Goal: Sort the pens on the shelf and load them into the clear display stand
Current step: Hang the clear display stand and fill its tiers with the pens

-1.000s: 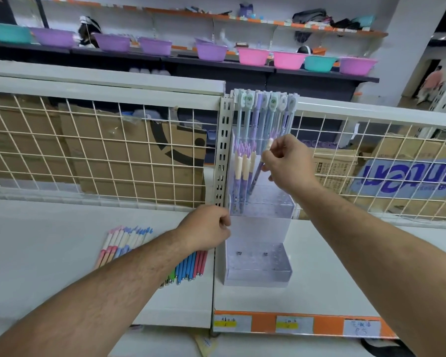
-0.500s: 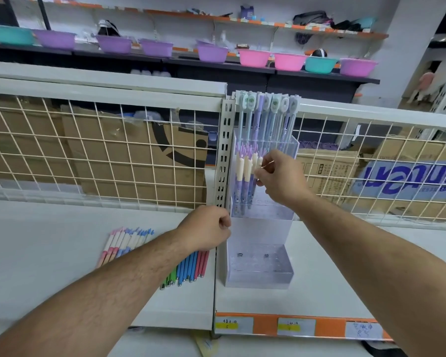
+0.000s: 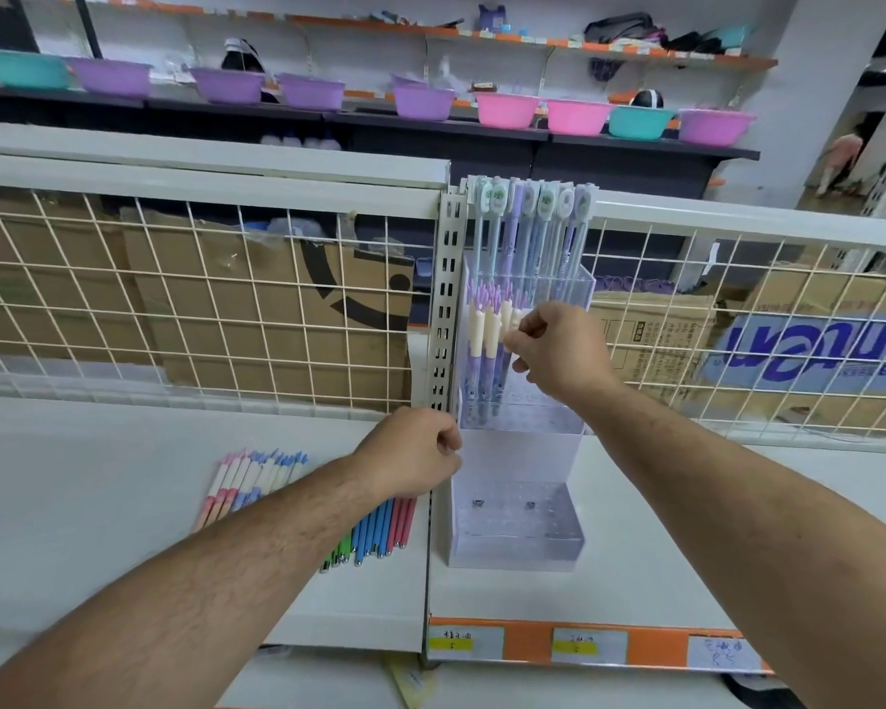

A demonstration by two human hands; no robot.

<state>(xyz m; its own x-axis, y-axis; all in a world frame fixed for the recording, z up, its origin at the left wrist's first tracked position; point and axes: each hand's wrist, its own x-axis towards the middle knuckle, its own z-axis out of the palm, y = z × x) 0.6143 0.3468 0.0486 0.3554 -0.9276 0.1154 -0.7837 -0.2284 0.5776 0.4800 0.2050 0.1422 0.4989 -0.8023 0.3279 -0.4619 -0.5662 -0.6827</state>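
1. Several loose pens (image 3: 257, 483) with slim pink, blue and green barrels lie side by side on the matte white shelf (image 3: 98, 504), partly under the left forearm.
2. Unmoved since the earlier frame, the left hand (image 3: 415, 452) has its fingers curled, gripping the left wall of the clear display stand (image 3: 517, 524), a stepped box of transparent plastic.
3. Lower than a second ago, the right hand (image 3: 558, 350) is now at the upper tier. Its thumb and fingertips pinch a cream-and-purple pen (image 3: 515, 319) standing upright among its like.
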